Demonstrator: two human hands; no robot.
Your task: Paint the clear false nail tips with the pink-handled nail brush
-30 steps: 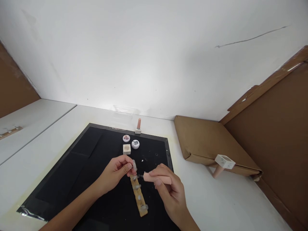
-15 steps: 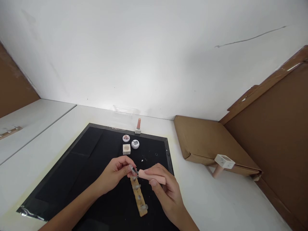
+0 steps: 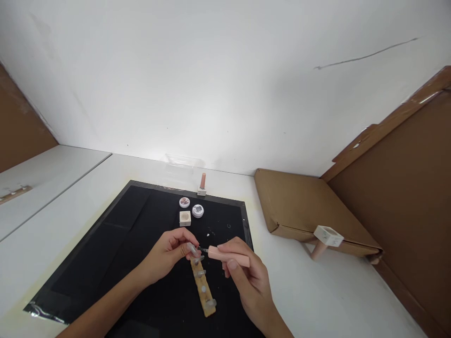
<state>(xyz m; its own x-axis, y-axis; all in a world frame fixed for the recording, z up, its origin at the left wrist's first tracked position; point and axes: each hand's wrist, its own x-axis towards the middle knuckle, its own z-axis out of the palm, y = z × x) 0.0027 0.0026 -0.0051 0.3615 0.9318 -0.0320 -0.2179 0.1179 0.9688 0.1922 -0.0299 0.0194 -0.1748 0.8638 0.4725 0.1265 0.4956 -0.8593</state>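
Note:
My right hand (image 3: pixel 250 274) is closed around the pink handle of a nail polish brush (image 3: pixel 229 256). The dark bristle end points left at a clear false nail (image 3: pixel 192 249); whether it touches is too small to tell. Thumb and fingers of my left hand (image 3: pixel 176 246) pinch that false nail at the far end of a tan display strip (image 3: pixel 203 291). Several more translucent false nails stand along the strip. Just beyond my hands are an open-necked white square polish bottle (image 3: pixel 185 218) and two small round pots, one patterned (image 3: pixel 184 202) and one grey-topped (image 3: pixel 198 211).
A black mat (image 3: pixel 116 234) covers the white table. A capped pink polish bottle (image 3: pixel 202 184) stands at its back edge, near a clear plastic tray (image 3: pixel 183 161). To the right lie a cardboard box (image 3: pixel 299 197) and another pink-and-white bottle (image 3: pixel 327 237). Another strip (image 3: pixel 14 194) is far left.
My right hand has drawn the brush a little to the right, so more of its dark end shows beside the false nail. My left hand has stayed almost still.

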